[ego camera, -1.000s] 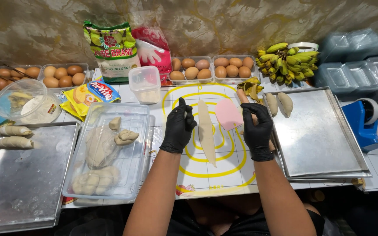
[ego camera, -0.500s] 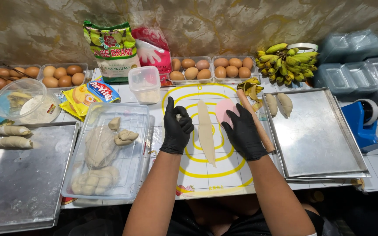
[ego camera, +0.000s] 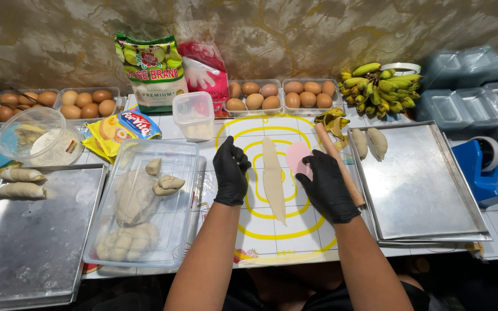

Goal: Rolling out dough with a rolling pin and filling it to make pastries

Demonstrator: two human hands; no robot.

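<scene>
A long, thin strip of pale dough (ego camera: 272,178) lies lengthwise on a white mat with yellow rings (ego camera: 272,233). My left hand (ego camera: 231,173), in a black glove, rests on the mat just left of the strip with fingers loosely apart and nothing in it. My right hand (ego camera: 328,187), also black-gloved, is just right of the strip and grips a flat pink scraper (ego camera: 297,156), which sticks out toward the dough. A wooden rolling pin (ego camera: 344,173) lies beside this hand, along the tray's edge.
A clear tub with dough lumps (ego camera: 145,201) sits to the left, with a metal tray (ego camera: 36,230) holding two wrapped rolls beyond it. Right is a metal tray (ego camera: 422,184) with two peeled bananas (ego camera: 369,143). Eggs, bananas, bags and a blue tape dispenser (ego camera: 482,167) line the back and the right.
My right hand has come down and left with the pink scraper, from above the rolling pin to the dough strip's right side. My left hand has barely moved.
</scene>
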